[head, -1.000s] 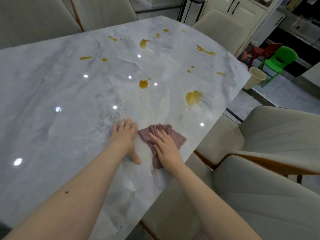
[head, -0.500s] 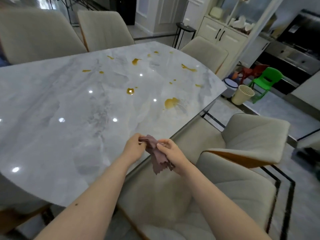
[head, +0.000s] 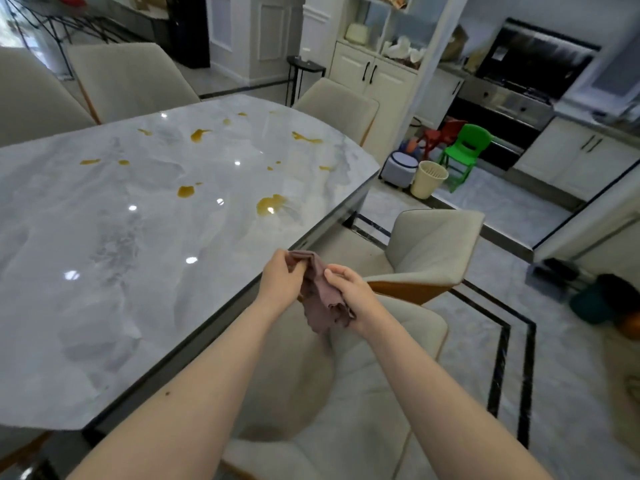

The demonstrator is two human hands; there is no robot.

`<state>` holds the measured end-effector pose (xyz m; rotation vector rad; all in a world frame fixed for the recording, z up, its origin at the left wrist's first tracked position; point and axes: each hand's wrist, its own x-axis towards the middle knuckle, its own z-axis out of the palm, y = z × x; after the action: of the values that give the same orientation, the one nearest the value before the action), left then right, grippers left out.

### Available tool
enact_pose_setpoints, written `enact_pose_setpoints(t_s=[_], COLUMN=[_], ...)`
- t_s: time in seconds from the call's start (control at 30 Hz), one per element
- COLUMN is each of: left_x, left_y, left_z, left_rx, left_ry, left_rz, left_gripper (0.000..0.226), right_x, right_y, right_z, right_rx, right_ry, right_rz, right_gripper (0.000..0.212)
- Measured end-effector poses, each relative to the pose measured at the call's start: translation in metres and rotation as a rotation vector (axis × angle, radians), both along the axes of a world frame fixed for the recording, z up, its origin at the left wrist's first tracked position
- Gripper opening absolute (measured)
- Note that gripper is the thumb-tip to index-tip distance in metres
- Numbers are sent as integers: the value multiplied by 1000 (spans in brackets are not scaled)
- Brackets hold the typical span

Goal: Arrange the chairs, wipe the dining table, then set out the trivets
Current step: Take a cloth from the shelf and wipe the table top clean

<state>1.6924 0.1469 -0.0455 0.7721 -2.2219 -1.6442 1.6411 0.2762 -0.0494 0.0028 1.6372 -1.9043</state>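
Head view shows the mauve cloth [head: 320,299] bunched between both hands, held in the air just off the near edge of the table [head: 104,323], above a cream chair [head: 346,393] tucked below. The left hand [head: 280,282] pinches its upper corner; the right hand [head: 349,292] curls round the middle, and loose folds hang beneath. Out on the marble, amber spills lie unwiped: the large puddle [head: 270,205] nearest, a smaller blot [head: 186,191] beside it, more scattered toward the far chairs. No trivets are visible. The risk I see is a cloth refolded dirty side out, which would smear the puddle rather than lift it; a trailing fold could also drag liquid toward the edge and onto the chair upholstery.
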Motion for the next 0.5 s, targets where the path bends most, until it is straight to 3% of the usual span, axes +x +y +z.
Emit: enact_pose_setpoints(t_s=[0.2,0.5], left_x=[-67,-184], left_y=[92,275], left_z=[21,47], left_rx=[-75,28], left_ry=[46,161], left_rz=[17,-13], left_gripper=[11,12], right_x=[-60,-168], right_y=[89,268], right_z=[19,59], right_rx=[-29,-16], right_ry=[-19,-39], right_rz=[-5,-81], right_gripper=[23,26])
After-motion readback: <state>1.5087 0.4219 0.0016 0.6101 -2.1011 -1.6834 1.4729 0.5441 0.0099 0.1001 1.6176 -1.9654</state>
